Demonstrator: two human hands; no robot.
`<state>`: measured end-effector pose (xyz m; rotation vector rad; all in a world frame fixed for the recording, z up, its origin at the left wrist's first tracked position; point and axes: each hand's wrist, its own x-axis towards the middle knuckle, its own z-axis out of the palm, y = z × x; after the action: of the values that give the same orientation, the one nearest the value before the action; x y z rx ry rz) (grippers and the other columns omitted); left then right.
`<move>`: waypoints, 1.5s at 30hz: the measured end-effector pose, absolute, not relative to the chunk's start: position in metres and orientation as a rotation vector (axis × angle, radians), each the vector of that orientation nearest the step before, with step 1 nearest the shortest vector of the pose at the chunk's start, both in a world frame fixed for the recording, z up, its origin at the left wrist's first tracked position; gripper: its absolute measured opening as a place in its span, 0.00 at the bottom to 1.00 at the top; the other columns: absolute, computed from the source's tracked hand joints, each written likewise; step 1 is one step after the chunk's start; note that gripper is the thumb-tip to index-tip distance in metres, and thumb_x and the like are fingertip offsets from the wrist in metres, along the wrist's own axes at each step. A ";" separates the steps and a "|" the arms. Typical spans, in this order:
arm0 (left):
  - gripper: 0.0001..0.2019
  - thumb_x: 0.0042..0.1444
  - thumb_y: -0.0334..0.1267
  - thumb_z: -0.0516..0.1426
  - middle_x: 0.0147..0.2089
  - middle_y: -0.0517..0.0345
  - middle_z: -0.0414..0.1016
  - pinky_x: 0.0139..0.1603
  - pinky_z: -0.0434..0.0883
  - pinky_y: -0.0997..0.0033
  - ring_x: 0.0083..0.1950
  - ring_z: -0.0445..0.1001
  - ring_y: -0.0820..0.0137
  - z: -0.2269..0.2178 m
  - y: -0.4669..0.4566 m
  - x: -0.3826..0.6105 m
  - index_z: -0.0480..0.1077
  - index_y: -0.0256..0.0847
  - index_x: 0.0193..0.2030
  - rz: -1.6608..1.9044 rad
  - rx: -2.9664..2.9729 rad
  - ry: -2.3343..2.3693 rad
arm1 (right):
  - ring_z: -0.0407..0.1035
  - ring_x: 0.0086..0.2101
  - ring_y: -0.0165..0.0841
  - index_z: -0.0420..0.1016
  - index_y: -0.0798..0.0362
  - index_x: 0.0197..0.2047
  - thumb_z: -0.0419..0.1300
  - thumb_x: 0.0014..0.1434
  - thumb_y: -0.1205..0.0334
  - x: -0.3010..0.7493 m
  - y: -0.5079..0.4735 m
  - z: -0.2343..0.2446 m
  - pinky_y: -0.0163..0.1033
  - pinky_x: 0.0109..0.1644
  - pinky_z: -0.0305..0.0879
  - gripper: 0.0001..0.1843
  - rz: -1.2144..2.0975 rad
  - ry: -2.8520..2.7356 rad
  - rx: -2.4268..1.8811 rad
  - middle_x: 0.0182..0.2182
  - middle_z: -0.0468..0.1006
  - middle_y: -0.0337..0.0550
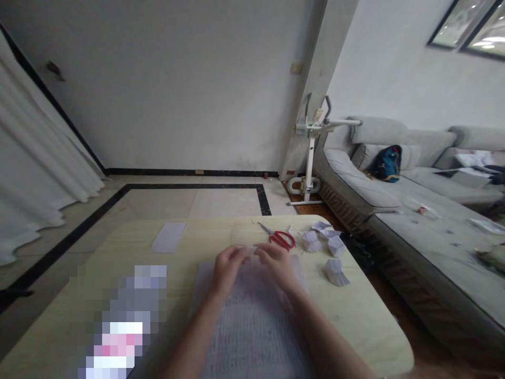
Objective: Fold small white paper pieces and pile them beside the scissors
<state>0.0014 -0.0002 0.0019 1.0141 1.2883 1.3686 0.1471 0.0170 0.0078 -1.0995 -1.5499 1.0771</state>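
Note:
My left hand [228,266] and my right hand [277,263] meet at the far edge of a large sheet [252,326] covered in writing. Between their fingertips is a small piece of white paper [248,251], pinched from both sides; its exact shape is blurred. Just beyond my right hand lie scissors [282,239] with red handles, blades pointing away to the left. Several folded paper pieces rest to the right, among them one lined piece [336,272] nearest me and a boxy one [311,241] farther off.
A plain paper rectangle [169,238] lies at the far left of the pale wooden table [366,316]. A pixelated patch hides something at the near left. Past the table's right edge stands a grey sofa [426,231] with a blue bag [389,164].

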 end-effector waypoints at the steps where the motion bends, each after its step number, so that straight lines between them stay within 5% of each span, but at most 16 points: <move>1: 0.14 0.48 0.45 0.60 0.29 0.55 0.76 0.34 0.68 0.74 0.31 0.73 0.69 0.001 0.000 0.001 0.75 0.34 0.34 1.361 1.015 1.270 | 0.71 0.31 0.32 0.78 0.54 0.36 0.58 0.55 0.60 0.147 0.017 0.007 0.35 0.36 0.66 0.10 1.076 -1.550 -1.093 0.31 0.79 0.43; 21: 0.14 0.49 0.45 0.60 0.31 0.53 0.78 0.33 0.70 0.73 0.31 0.75 0.69 -0.003 -0.003 0.005 0.75 0.34 0.34 1.318 0.996 1.189 | 0.71 0.29 0.34 0.77 0.53 0.28 0.60 0.50 0.64 0.145 0.017 0.002 0.37 0.35 0.67 0.05 0.949 -1.408 -1.161 0.26 0.78 0.41; 28: 0.14 0.48 0.44 0.61 0.29 0.54 0.78 0.32 0.69 0.75 0.30 0.75 0.69 -0.002 -0.001 0.004 0.75 0.34 0.35 1.357 1.023 1.274 | 0.72 0.33 0.33 0.78 0.53 0.34 0.59 0.53 0.62 0.142 0.015 0.006 0.36 0.38 0.67 0.08 1.071 -1.421 -1.154 0.31 0.79 0.42; 45: 0.16 0.53 0.47 0.55 0.26 0.54 0.76 0.31 0.68 0.73 0.29 0.73 0.68 0.005 -0.005 0.003 0.75 0.35 0.30 1.331 1.144 1.275 | 0.69 0.28 0.31 0.76 0.55 0.30 0.56 0.56 0.59 0.143 0.017 0.001 0.33 0.31 0.64 0.11 1.021 -1.452 -1.177 0.25 0.77 0.41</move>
<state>0.0031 -0.0047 0.0054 1.1435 1.2750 1.3314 0.1428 0.0172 0.0013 -1.1769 -1.4524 1.0208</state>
